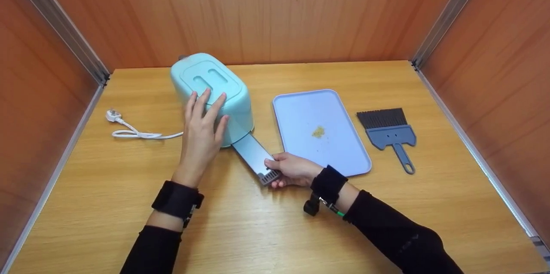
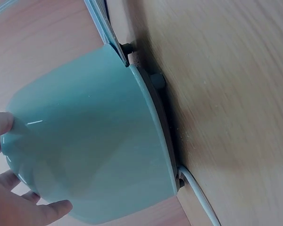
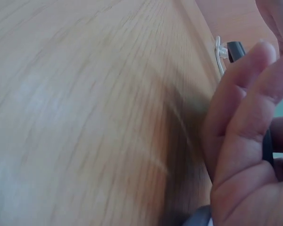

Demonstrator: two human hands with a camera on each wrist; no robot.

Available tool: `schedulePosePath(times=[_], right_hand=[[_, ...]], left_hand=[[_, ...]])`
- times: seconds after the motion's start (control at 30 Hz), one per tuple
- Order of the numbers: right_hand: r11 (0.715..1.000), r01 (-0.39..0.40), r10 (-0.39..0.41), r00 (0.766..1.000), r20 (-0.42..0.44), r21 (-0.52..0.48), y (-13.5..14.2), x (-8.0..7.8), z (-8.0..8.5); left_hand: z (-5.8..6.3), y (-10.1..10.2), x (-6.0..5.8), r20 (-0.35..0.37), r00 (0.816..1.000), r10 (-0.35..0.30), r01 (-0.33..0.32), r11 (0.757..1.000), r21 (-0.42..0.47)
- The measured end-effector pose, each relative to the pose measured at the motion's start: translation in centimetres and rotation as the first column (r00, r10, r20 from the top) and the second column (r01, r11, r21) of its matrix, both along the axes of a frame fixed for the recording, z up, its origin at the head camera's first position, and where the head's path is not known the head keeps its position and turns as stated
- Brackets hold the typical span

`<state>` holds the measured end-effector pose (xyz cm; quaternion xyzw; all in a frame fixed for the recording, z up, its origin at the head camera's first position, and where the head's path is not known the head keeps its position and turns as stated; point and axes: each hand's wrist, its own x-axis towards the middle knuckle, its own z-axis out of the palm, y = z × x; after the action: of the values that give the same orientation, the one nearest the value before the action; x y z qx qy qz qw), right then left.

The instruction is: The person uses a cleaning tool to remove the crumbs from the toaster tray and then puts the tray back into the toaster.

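A mint-green toaster (image 1: 235, 101) stands at the left of the table, two slots in its top. My left hand (image 1: 203, 130) rests on the toaster's near top end with fingers spread and fairly straight; in the left wrist view, its fingertips (image 2: 61, 208) touch the rounded mint body (image 2: 92, 136). A flat metal crumb tray (image 1: 253, 152) sticks out from the toaster's lower near end. My right hand (image 1: 296, 169) pinches the crumb tray's grey slotted end, thumb on top and fingers beneath. Close up, the right fingers (image 3: 245, 122) hide most of the crumb tray.
To the right of the toaster lies a lavender tray (image 1: 300, 113) with a small pile of crumbs (image 1: 318, 132) on it. A grey-blue brush (image 1: 392, 135) with dark bristles lies farther right. The white power cord (image 1: 146, 135) and plug lie left of the toaster. Wooden panels (image 1: 279, 12) enclose the table.
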<state>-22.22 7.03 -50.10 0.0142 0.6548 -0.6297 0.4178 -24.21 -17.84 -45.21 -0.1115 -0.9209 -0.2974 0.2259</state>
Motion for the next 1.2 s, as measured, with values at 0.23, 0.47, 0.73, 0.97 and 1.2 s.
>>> schedulePosePath(times=[0.23,0.47,0.73,0.97,1.2], right_hand=[[1.0,0.03,-0.03,1.0,0.009,-0.001,-0.8,-0.2,0.1],[0.998,0.067,-0.067,0.998,0.004,0.018,-1.6,-0.5,-0.2],[0.997,0.071,-0.071,0.997,-0.011,0.022,-2.2,-1.0,-0.3],[0.998,0.061,-0.06,0.998,-0.012,0.03,-2.4,-1.2,-0.2],[0.997,0.073,-0.072,0.997,-0.04,0.03,-2.7,-1.4,-0.3]], left_hand=[[-0.3,0.3,-0.1,-0.04,0.999,-0.015,0.016,1.0,0.025],[-0.5,0.5,-0.1,-0.045,0.999,-0.009,0.01,1.0,0.018],[-0.5,0.5,-0.1,-0.044,0.999,-0.008,0.008,1.0,0.013],[-0.9,0.5,0.1,-0.12,0.993,0.004,-0.003,1.0,0.012],[-1.8,0.3,0.2,-0.398,0.917,-0.014,-0.05,0.988,-0.15]])
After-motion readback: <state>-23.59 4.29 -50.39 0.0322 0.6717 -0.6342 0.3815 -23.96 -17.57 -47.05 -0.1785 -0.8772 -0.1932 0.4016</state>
